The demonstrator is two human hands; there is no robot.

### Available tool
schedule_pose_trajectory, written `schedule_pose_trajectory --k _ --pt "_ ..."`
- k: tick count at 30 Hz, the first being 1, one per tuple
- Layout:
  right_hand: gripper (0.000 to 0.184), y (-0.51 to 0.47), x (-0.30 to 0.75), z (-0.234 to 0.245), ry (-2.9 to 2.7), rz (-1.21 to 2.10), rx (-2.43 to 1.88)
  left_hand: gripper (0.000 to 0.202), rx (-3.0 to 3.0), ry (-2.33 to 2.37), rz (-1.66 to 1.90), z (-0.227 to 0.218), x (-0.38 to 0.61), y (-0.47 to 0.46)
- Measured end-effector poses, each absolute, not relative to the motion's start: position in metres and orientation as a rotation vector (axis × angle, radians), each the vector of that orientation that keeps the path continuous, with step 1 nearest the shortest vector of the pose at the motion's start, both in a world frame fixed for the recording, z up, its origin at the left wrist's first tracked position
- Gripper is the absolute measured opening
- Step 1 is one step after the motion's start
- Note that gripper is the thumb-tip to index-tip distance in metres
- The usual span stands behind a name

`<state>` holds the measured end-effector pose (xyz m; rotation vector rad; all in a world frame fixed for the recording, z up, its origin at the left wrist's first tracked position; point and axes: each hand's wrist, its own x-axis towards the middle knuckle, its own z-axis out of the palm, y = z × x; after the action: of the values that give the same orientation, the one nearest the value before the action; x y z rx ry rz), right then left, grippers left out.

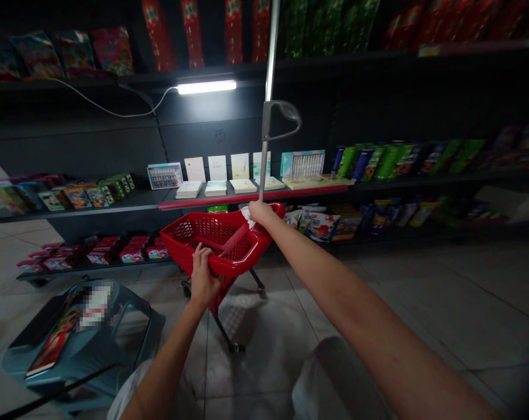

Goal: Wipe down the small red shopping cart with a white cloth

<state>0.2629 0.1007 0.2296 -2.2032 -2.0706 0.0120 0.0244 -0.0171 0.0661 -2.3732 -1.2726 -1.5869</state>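
Right forearm (356,297), grip (261,212) closed on cloth (246,216)

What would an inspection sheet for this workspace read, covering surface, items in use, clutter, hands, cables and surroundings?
Surface: tiled floor, with the red cart standing on it.
Things in use: the cart; white cloth or tissue at its rim.
Clutter: stool bearing flat items.
Hands: left hand over the near rim; right hand closed on the cloth or tissue.
Cables: white cable to a lit lamp; dark cord or strap by the stool.
Surroundings: shelf of boxed goods, bottles above, metal pole.
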Motion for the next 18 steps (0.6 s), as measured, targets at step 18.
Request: schedule_pose_trajectory --k 18 --pt "0.035 0.076 0.203 0.222 -2.809 0.41 -1.201 0.066 -2.297 -1.298 -1.693 0.059 0.007 -0.019"
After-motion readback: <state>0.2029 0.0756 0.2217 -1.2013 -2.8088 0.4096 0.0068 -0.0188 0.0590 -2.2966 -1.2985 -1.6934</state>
